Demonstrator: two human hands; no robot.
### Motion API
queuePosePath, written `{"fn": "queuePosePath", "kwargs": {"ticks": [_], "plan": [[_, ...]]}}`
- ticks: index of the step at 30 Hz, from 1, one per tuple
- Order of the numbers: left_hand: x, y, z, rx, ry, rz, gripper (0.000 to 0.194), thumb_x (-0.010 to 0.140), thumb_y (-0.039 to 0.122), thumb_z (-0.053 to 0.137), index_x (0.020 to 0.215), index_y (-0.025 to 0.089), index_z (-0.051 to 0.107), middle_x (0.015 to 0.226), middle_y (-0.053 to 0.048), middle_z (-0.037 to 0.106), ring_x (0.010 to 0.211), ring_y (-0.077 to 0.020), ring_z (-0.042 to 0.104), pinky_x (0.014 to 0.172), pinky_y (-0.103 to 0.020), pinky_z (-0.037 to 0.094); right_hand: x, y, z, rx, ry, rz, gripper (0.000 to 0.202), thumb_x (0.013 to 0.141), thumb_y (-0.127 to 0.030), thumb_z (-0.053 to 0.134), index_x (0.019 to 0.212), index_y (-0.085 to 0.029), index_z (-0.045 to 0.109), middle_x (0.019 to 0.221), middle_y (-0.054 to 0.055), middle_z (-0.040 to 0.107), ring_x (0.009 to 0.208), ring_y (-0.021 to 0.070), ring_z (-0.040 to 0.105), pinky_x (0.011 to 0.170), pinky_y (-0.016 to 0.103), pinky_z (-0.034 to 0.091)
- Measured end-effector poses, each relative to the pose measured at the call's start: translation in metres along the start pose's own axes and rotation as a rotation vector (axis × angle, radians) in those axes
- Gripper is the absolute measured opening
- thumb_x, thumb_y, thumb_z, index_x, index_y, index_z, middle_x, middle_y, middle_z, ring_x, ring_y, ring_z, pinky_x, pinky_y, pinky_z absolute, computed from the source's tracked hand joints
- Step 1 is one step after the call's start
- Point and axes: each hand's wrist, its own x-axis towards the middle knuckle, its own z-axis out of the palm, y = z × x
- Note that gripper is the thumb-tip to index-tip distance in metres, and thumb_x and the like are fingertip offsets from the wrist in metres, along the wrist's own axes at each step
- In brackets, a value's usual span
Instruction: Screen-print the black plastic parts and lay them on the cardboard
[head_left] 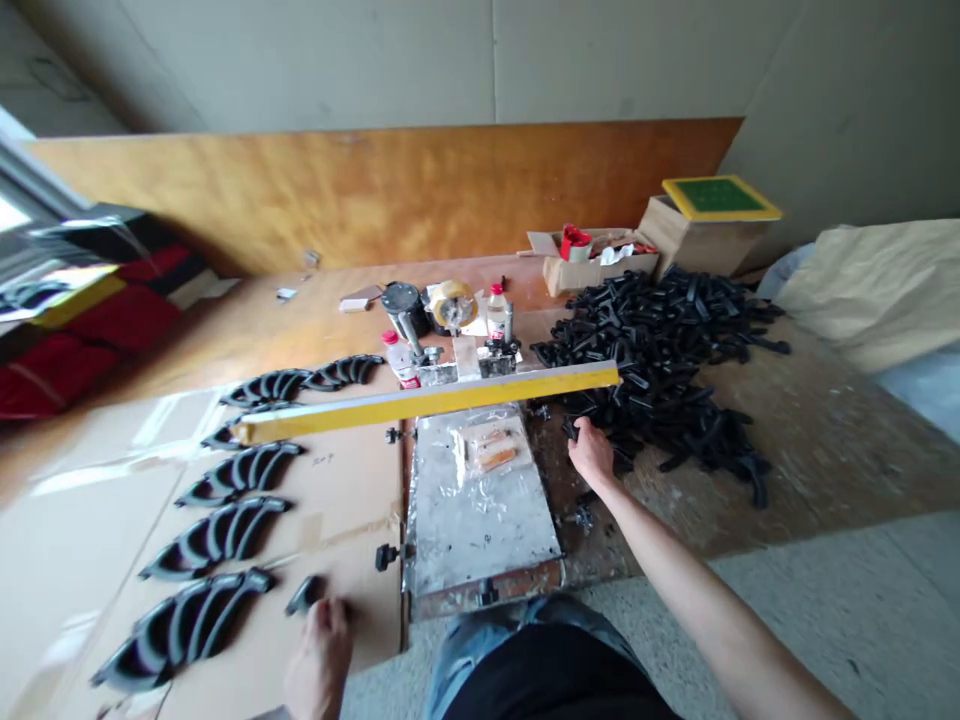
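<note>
Pinching black piece [571, 429] in right hand [591, 452]; if yanked, might snag on jumbled pile [651, 345]. Cannot tell grip of left hand [321, 645].

Black parts [660, 310] look smooth plastic; the backboard [420, 200], glossy wood.

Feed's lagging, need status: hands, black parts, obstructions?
Left hand at a black part. Right hand at edge of black pile. Yellow bar crosses beyond both.

Glossy black curved pieces [214, 540] lie fanned in overlapping rows down the left side of the frame, a lone dark piece [304, 595] resting at lower left, as a tangled heap of black parts [652, 350] sprawls right of center.
</note>
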Motion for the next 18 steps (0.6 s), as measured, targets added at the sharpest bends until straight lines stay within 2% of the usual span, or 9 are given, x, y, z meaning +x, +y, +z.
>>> {"fn": "queuePosePath", "kwargs": {"ticks": [1, 3, 5, 7, 9, 11, 15, 18], "plan": [[0.001, 0.011, 0.004, 0.011, 0.006, 0.056, 0.038, 0.095, 0.041, 0.032, 0.1, 0.02, 0.062, 0.093, -0.014, 0.071, 0.075, -0.0288, 0.069, 0.064, -0.037, 0.049, 0.001, -0.005, -0.001, 0.08, 0.026, -0.091, 0.032, 0.087, -0.015, 0.058, 0.118, -0.017, 0.059, 0.108, 0.012, 0.068, 0.103, 0.0243, 0.061, 0.089, 0.034, 0.045], [0.01, 0.033, 0.01, 0.045, -0.009, 0.208, 0.033, 0.096, 0.033, 0.033, 0.109, 0.021, 0.061, 0.103, -0.012, 0.069, 0.084, -0.0246, 0.068, 0.069, -0.033, 0.047, 0.001, -0.021, -0.003, 0.226, 0.05, -0.369, 0.031, 0.087, -0.011, 0.056, 0.117, -0.019, 0.061, 0.113, 0.01, 0.067, 0.105, 0.0226, 0.06, 0.092, 0.035, 0.045], [0.025, 0.049, 0.01, 0.083, -0.036, 0.32, 0.032, 0.096, 0.029, 0.035, 0.114, 0.021, 0.06, 0.104, -0.011, 0.068, 0.087, -0.0225, 0.067, 0.069, -0.03, 0.044, -0.002, -0.045, -0.002, 0.32, 0.029, -0.638, 0.03, 0.088, -0.01, 0.056, 0.115, -0.021, 0.064, 0.112, 0.008, 0.067, 0.105, 0.0218, 0.058, 0.094, 0.035, 0.045], [0.042, 0.059, 0.005, 0.091, -0.063, 0.365, 0.029, 0.097, 0.03, 0.036, 0.11, 0.022, 0.061, 0.099, -0.008, 0.068, 0.086, -0.0207, 0.066, 0.066, -0.028, 0.041, -0.006, -0.073, 0.004, 0.346, -0.01, -0.808, 0.029, 0.089, -0.009, 0.056, 0.113, -0.021, 0.067, 0.108, 0.007, 0.068, 0.103, 0.0212, 0.057, 0.093, 0.035, 0.045], [0.054, 0.062, 0.0, 0.076, -0.073, 0.388, 0.029, 0.098, 0.033, 0.036, 0.104, 0.022, 0.062, 0.095, -0.007, 0.068, 0.084, -0.0189, 0.066, 0.066, -0.026, 0.04, -0.008, -0.095, 0.015, 0.313, -0.045, -0.88, 0.028, 0.091, -0.009, 0.054, 0.112, -0.021, 0.068, 0.104, 0.006, 0.068, 0.101, 0.0211, 0.056, 0.091, 0.035, 0.045], [0.062, 0.061, -0.004, 0.062, -0.079, 0.406, 0.031, 0.099, 0.034, 0.035, 0.103, 0.021, 0.063, 0.095, -0.007, 0.068, 0.083, -0.0187, 0.066, 0.067, -0.026, 0.041, -0.01, -0.108, 0.024, 0.246, -0.063, -0.896, 0.029, 0.091, -0.009, 0.052, 0.112, -0.019, 0.069, 0.102, 0.007, 0.068, 0.101, 0.0218, 0.055, 0.089, 0.035, 0.045], [0.065, 0.059, -0.007, 0.028, -0.082, 0.408, 0.037, 0.099, 0.034, 0.035, 0.116, 0.02, 0.065, 0.101, -0.011, 0.069, 0.085, -0.0204, 0.067, 0.071, -0.028, 0.043, -0.013, -0.112, 0.026, 0.144, -0.068, -0.903, 0.03, 0.092, -0.011, 0.051, 0.115, -0.019, 0.069, 0.105, 0.008, 0.067, 0.103, 0.023, 0.054, 0.091, 0.036, 0.044], [0.064, 0.069, -0.018, 0.0, -0.067, 0.392, 0.04, 0.098, 0.038, 0.038, 0.126, 0.025, 0.063, 0.103, -0.01, 0.07, 0.082, -0.0205, 0.066, 0.068, -0.029, 0.042, -0.015, -0.116, 0.019, 0.125, -0.041, -0.897, 0.034, 0.094, -0.021, 0.054, 0.127, -0.019, 0.064, 0.121, 0.011, 0.064, 0.114, 0.0248, 0.053, 0.099, 0.039, 0.042]]}}
